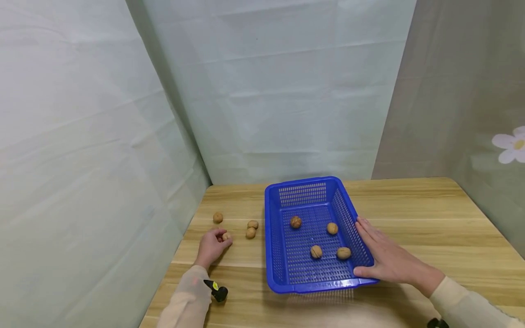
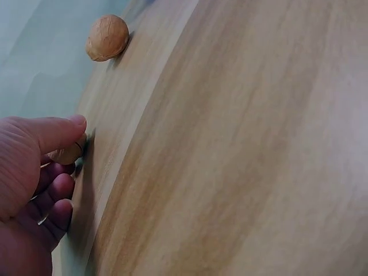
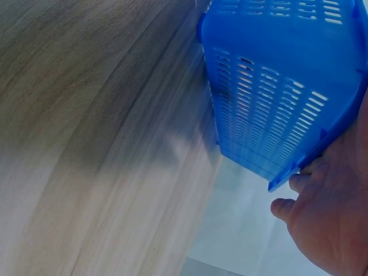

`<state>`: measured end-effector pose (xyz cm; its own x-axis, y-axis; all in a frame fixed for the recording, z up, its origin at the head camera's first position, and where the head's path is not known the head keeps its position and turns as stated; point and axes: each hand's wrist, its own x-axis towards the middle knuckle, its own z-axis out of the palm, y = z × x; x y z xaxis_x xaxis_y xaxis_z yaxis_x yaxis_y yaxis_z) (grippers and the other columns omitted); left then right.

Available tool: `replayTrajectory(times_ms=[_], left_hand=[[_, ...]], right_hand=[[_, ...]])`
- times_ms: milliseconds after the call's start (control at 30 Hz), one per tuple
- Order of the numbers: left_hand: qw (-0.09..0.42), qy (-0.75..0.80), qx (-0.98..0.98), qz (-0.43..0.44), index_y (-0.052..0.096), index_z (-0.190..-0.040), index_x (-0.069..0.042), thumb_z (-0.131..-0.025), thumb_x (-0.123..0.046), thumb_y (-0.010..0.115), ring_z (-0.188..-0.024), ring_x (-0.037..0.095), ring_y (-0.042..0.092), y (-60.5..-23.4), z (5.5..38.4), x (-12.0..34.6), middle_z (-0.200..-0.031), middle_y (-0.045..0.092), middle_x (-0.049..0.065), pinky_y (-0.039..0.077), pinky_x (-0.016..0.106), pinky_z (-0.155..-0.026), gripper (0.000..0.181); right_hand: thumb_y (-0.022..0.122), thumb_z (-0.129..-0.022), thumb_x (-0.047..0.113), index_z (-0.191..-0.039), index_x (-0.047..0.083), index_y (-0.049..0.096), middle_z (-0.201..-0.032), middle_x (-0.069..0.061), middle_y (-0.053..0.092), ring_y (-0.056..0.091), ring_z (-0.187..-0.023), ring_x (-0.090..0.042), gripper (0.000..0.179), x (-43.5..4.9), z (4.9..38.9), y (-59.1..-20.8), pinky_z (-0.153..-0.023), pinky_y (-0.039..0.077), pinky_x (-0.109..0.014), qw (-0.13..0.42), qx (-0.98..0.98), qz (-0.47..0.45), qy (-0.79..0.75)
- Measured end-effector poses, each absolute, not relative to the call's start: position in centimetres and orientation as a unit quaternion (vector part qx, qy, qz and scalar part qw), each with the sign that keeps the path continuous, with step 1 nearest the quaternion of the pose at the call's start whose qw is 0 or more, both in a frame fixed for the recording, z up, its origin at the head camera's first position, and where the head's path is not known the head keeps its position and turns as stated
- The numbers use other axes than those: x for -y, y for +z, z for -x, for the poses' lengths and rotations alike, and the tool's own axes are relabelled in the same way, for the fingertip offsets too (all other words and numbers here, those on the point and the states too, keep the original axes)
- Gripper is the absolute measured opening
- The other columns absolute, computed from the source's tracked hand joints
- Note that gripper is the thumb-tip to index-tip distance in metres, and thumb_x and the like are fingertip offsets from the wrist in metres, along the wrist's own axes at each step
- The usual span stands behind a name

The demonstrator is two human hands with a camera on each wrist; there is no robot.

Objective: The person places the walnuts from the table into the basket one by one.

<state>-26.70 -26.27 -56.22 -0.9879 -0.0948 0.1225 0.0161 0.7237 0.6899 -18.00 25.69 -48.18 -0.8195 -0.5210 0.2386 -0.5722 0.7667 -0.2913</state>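
In the head view, my left hand [image 1: 210, 249] is low over the left of the table and pinches a walnut [image 1: 227, 236]. The left wrist view shows this walnut [image 2: 68, 153] between thumb and fingers, partly hidden by them. Another walnut [image 1: 218, 217] lies just beyond that hand, and a pair of walnuts [image 1: 250, 233] sits to its right. My right hand [image 1: 387, 259] rests on the right rim of a blue plastic basket [image 1: 305, 288], fingers stretched along the edge and thumb at the near corner. Several walnuts [image 1: 316, 251] lie spread on the basket's floor.
The wooden table [image 1: 443, 228] extends to the right of the basket. Pale cloth [image 1: 279, 100] hangs behind the table and along its left side. A black wrist device [image 1: 219, 293] sits by the left sleeve.
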Motion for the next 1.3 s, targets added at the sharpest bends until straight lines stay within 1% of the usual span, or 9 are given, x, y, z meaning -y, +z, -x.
replayTrajectory(times_ms=[200, 400, 600, 800, 933, 967, 1067, 1167, 1300], left_hand=[[0.081, -0.371, 0.925, -0.013, 0.07, -0.109, 0.0, -0.079, -0.017, 0.079, -0.077, 0.016, 0.057, -55.5, 26.7, 25.4, -0.089, 0.065, 0.005, 0.048, 0.029, -0.068, 0.035], [0.078, -0.397, 0.914, 0.035, 0.07, -0.112, -0.002, -0.081, -0.021, 0.079, -0.076, 0.014, 0.058, -52.5, 26.5, 23.0, -0.085, 0.065, 0.0, 0.049, 0.028, -0.064, 0.037], [0.091, -0.396, 0.908, 0.098, 0.071, -0.111, -0.008, -0.08, -0.025, 0.08, -0.081, 0.014, 0.06, -48.5, 26.5, 19.4, -0.088, 0.066, -0.003, 0.049, 0.029, -0.064, 0.037], [0.081, -0.421, 0.889, 0.158, 0.07, -0.114, -0.011, -0.082, -0.027, 0.078, -0.079, 0.01, 0.06, -44.8, 27.2, 15.1, -0.088, 0.066, -0.006, 0.052, 0.028, -0.066, 0.036], [0.082, -0.424, 0.879, 0.204, 0.069, -0.114, -0.01, -0.083, -0.024, 0.077, -0.078, 0.009, 0.06, -43.1, 27.7, 11.8, -0.087, 0.066, -0.006, 0.052, 0.027, -0.066, 0.035], [0.08, -0.424, 0.877, 0.212, 0.069, -0.115, -0.011, -0.083, -0.023, 0.077, -0.078, 0.009, 0.06, -42.9, 27.8, 11.0, -0.088, 0.066, -0.006, 0.052, 0.027, -0.067, 0.035], [0.065, -0.431, 0.872, 0.222, 0.068, -0.117, -0.011, -0.084, -0.023, 0.077, -0.079, 0.009, 0.06, -42.5, 28.2, 9.0, -0.089, 0.066, -0.006, 0.052, 0.026, -0.068, 0.037], [0.049, -0.435, 0.872, 0.22, 0.068, -0.119, -0.012, -0.084, -0.024, 0.076, -0.081, 0.008, 0.06, -42.6, 28.8, 7.4, -0.091, 0.067, -0.006, 0.051, 0.025, -0.07, 0.038], [0.035, -0.435, 0.874, 0.213, 0.068, -0.121, -0.014, -0.084, -0.026, 0.076, -0.083, 0.006, 0.06, -43.2, 29.5, 5.8, -0.094, 0.067, -0.007, 0.051, 0.024, -0.071, 0.039]], right_hand=[[0.074, -0.073, 0.058, -0.151, -0.004, 0.019, -0.158, -0.019, 0.013, 0.017, -0.143, -0.037, 0.113, -25.7, 18.0, -48.2, -0.112, 0.006, -0.027, 0.073, 0.936, -0.293, 0.181], [0.074, -0.074, 0.057, -0.151, -0.003, 0.018, -0.158, -0.019, 0.012, 0.017, -0.143, -0.038, 0.113, -25.8, 18.0, -48.4, -0.11, 0.0, -0.02, 0.073, 0.934, -0.295, 0.187], [0.075, -0.074, 0.055, -0.151, -0.003, 0.017, -0.159, -0.017, 0.01, 0.014, -0.144, -0.035, 0.113, -25.8, 18.0, -48.3, -0.114, 0.016, -0.039, 0.069, 0.934, -0.295, 0.192], [0.077, -0.075, 0.049, -0.152, -0.003, 0.015, -0.158, -0.019, 0.009, 0.012, -0.144, -0.035, 0.112, -25.8, 17.9, -48.2, -0.109, 0.0, -0.018, 0.063, 0.932, -0.293, 0.205], [0.077, -0.075, 0.049, -0.152, -0.003, 0.016, -0.158, -0.019, 0.01, 0.014, -0.144, -0.036, 0.111, -25.9, 17.9, -48.2, -0.107, -0.002, -0.016, 0.066, 0.931, -0.293, 0.207], [0.077, -0.075, 0.05, -0.152, -0.003, 0.016, -0.158, -0.018, 0.01, 0.014, -0.144, -0.037, 0.111, -25.9, 17.9, -48.2, -0.109, -0.001, -0.018, 0.065, 0.931, -0.293, 0.207], [0.076, -0.075, 0.052, -0.152, -0.003, 0.016, -0.159, -0.018, 0.01, 0.015, -0.143, -0.037, 0.112, -25.9, 17.9, -48.2, -0.115, 0.013, -0.041, 0.065, 0.932, -0.293, 0.204], [0.076, -0.075, 0.053, -0.152, -0.002, 0.017, -0.158, -0.018, 0.011, 0.015, -0.143, -0.037, 0.112, -25.8, 18.0, -48.2, -0.105, 0.029, -0.058, 0.064, 0.933, -0.292, 0.201], [0.076, -0.074, 0.054, -0.152, -0.002, 0.017, -0.159, -0.018, 0.011, 0.016, -0.143, -0.037, 0.112, -25.8, 18.0, -48.2, -0.106, 0.028, -0.057, 0.067, 0.933, -0.293, 0.199]])
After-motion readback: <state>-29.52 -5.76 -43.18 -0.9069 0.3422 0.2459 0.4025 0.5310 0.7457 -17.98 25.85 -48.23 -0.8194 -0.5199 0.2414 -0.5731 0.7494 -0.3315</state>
